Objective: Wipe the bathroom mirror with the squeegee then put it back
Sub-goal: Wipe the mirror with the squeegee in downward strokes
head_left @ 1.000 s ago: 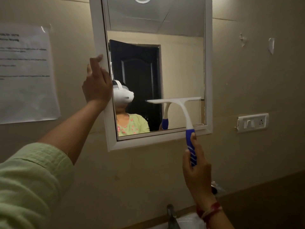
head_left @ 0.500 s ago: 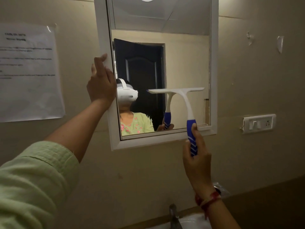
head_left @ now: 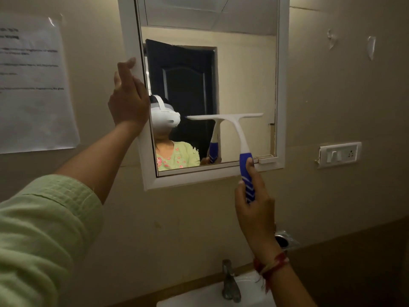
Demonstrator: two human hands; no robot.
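A white-framed mirror (head_left: 280, 89) hangs on the beige wall. The squeegee (head_left: 238, 127) has a white T-shaped head and a blue striped handle. Its blade lies level against the lower right part of the glass. My right hand (head_left: 254, 209) grips the blue handle from below the frame. My left hand (head_left: 128, 100) holds the left edge of the frame, fingers wrapped behind it. The glass reflects a person in a green top with a white headset and a dark door.
A printed paper sheet (head_left: 33, 85) is taped to the wall at left. A white switch and socket plate (head_left: 339, 154) sits right of the mirror. Below are a metal tap (head_left: 230, 282) and a white basin (head_left: 199, 295), with a dark ledge at lower right.
The squeegee blade has slid up the glass from near the bottom frame, and my right hand rose with it. My left hand stayed on the frame's left edge.
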